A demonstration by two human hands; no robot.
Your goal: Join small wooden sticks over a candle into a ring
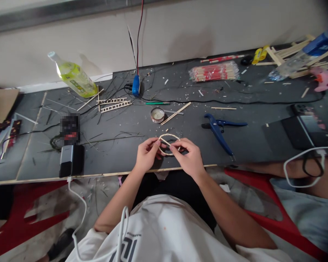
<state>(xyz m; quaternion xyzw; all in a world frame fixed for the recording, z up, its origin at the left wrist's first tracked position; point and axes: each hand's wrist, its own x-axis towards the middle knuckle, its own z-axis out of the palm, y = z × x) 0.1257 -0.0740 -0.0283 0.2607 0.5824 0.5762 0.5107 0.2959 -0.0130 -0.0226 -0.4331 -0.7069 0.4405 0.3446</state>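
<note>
Between my hands, just above the table's front edge, is a pale ring of short wooden pieces with a thin stick lying across it. My left hand pinches the ring's left side, where one end of the stick meets it. At the right, my right hand closes its fingers on the ring and the stick's other end. The fingertips partly hide both joints. Beyond the ring stand a small round tin and a few loose wooden sticks. Blue cutting pliers lie to the right.
Small ladder-like stick pieces lie left of the tin. A green-yellow bottle, a blue device on a cable, and wrapped sticks stand or lie farther back. A power bank is at left. Another person's leg shows at right.
</note>
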